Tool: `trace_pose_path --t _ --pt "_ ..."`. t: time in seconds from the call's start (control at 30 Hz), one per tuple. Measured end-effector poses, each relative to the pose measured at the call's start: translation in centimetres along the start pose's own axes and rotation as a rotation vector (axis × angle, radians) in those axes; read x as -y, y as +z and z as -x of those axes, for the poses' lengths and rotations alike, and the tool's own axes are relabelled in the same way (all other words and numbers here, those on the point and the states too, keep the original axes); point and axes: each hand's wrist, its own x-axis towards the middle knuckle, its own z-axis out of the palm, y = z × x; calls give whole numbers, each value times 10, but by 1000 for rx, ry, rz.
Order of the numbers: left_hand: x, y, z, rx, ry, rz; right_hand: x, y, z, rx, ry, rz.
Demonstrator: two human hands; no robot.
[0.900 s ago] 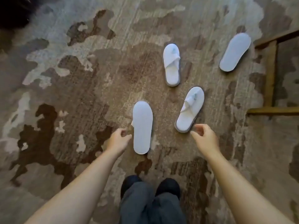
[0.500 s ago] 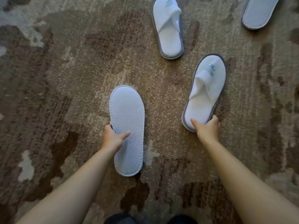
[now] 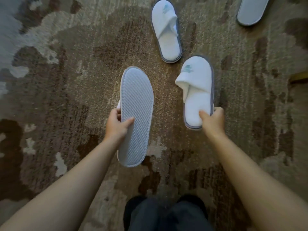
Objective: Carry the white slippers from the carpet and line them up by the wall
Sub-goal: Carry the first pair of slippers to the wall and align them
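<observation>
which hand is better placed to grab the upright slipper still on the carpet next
Right, though both hands are full now. The right hand holds a slipper by its heel directly below the upright slipper on the carpet. The left hand, gripping the sole-up slipper, sits farther off to the left.

Both bare forearms reach forward and down from the body, roughly parallel and a little apart. The left hand (image 3: 116, 124) is closed in a pinch, thumb pointing right on top and fingers curled underneath, gripping something flat. The right hand (image 3: 212, 120) is clenched too, thumb pressed forward on top, fingers wrapped round the outer side.
</observation>
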Motion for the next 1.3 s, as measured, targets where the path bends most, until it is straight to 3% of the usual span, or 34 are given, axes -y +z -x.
trace_pose_path --t 0.17,0.37,0.67,1.0,1.3 --pt "-128 -67 91 7 65 60 116 -95 91 34 -95 -59" --pt "-304 -138 206 143 201 37 265 -240 196 -43 -165 -164" --pt "-473 -148 311 428 485 52 352 -385 300 -318 -191 -267" --pt "-526 -118 416 941 780 -119 329 -446 460 -932 29 -516" --pt "-439 -131 621 1441 1112 -391 241 -418 698 -1526 267 -759"
